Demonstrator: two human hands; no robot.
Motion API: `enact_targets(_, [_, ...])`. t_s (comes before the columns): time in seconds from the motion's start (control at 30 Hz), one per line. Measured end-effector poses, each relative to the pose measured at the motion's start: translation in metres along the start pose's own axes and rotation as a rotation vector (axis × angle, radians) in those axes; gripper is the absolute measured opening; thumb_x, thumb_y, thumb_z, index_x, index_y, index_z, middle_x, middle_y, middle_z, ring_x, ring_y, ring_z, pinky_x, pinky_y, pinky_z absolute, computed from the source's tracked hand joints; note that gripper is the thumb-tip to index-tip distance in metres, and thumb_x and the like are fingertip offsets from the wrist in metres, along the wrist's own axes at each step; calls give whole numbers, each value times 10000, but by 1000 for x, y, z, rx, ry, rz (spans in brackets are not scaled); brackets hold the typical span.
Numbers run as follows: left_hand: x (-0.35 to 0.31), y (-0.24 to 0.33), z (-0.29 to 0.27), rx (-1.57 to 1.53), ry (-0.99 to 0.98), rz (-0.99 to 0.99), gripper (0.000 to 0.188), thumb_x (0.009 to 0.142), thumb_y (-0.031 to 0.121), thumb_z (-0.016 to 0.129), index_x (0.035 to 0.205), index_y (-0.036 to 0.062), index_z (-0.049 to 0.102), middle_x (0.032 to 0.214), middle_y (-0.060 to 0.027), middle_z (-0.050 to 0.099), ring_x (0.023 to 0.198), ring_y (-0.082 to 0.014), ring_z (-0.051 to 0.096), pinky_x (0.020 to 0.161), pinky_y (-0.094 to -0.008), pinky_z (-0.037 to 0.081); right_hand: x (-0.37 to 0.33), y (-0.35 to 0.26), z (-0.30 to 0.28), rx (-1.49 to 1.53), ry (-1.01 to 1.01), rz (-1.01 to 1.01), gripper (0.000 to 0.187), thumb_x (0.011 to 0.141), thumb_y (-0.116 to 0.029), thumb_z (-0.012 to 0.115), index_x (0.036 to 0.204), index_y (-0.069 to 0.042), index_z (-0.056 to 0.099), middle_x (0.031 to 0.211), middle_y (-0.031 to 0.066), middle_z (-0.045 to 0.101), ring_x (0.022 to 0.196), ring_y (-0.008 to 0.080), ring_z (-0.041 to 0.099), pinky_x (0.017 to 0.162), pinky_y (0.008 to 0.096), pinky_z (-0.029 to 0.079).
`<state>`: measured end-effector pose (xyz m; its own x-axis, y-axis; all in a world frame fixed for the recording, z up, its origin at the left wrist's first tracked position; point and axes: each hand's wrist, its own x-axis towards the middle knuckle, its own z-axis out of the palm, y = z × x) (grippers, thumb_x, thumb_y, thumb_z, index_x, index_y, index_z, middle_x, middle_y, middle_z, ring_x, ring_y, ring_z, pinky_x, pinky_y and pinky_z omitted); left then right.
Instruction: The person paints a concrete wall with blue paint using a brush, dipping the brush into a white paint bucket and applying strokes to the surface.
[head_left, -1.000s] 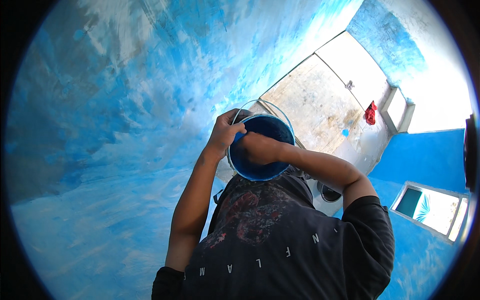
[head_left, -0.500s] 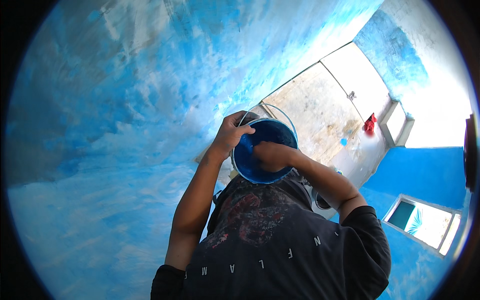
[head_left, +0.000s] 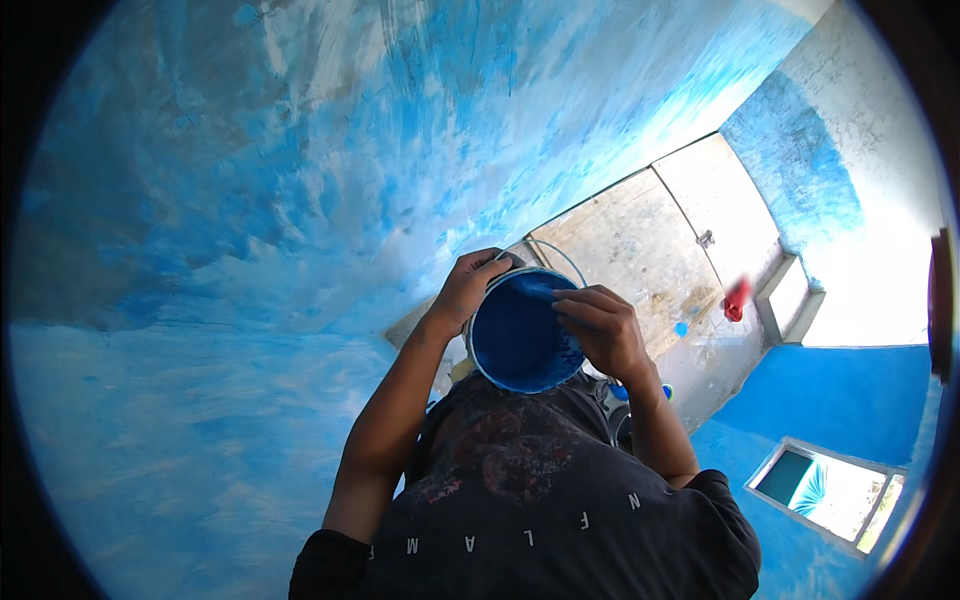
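Observation:
A bucket with a blue-coated inside is held in front of my dark, paint-stained shirt, its mouth turned up toward me. My left hand grips the upper left of its rim, thumb over the edge. The thin wire handle arches beyond the far side. At the right of the rim is my right hand, its fingers bent together over the opening. A lighter blue streak shows by those fingertips; whether they pinch anything is too small to make out.
A wall streaked blue and white rises on the left and ahead. Pale stained panels with a dark seam stretch beyond the bucket. A blurred red item is farther right, near a light ledge. A window is at lower right.
My right hand has come up from deep inside the bucket to the right of its rim. My left hand keeps its grip. The bucket sits slightly lower in view.

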<state>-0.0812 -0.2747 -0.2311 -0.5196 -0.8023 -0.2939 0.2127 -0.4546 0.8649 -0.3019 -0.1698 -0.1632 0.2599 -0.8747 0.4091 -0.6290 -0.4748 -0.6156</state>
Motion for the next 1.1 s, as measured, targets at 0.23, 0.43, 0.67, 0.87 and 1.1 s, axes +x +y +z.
enact_targets(0.23, [4, 0, 5, 215, -38, 71, 247, 991, 222, 618, 1024, 1, 724, 851, -20, 677, 759, -83, 606, 721, -250, 485, -26, 8, 8, -135, 162, -33, 301, 746, -15, 790, 1039, -51, 727, 995, 120, 728, 821, 278, 705, 702, 376, 571])
enact_targets(0.43, [10, -5, 11, 315, -39, 111, 274, 976, 265, 642, 994, 2, 718, 776, 19, 607, 726, -68, 515, 690, -269, 419, -43, 18, 10, -163, 184, 9, 355, 731, -36, 815, 1072, -53, 719, 700, 93, 612, 609, 259, 616, 571, 373, 494])
enact_targets(0.67, [19, -10, 17, 344, -77, 105, 287, 959, 293, 661, 995, 15, 724, 775, 21, 603, 718, -75, 506, 684, -273, 409, -51, 18, 6, -117, 164, 97, 324, 766, -52, 802, 1078, -41, 717, 690, 110, 615, 609, 288, 623, 573, 382, 490])
enact_targets(0.87, [20, -10, 20, 314, -68, 63, 256, 948, 256, 676, 1009, 11, 719, 834, 4, 647, 772, -81, 559, 739, -265, 451, -32, 3, -7, 182, 152, 249, 207, 813, -52, 763, 1016, -23, 731, 795, 151, 671, 737, 331, 676, 688, 396, 538])
enact_targets(1.1, [25, -9, 19, 318, -101, 62, 210, 946, 205, 663, 1004, 10, 714, 878, -20, 681, 805, -90, 609, 765, -260, 486, -16, -10, -15, 211, -25, 249, 124, 804, -55, 763, 908, -12, 711, 813, 131, 636, 776, 298, 653, 719, 376, 515])
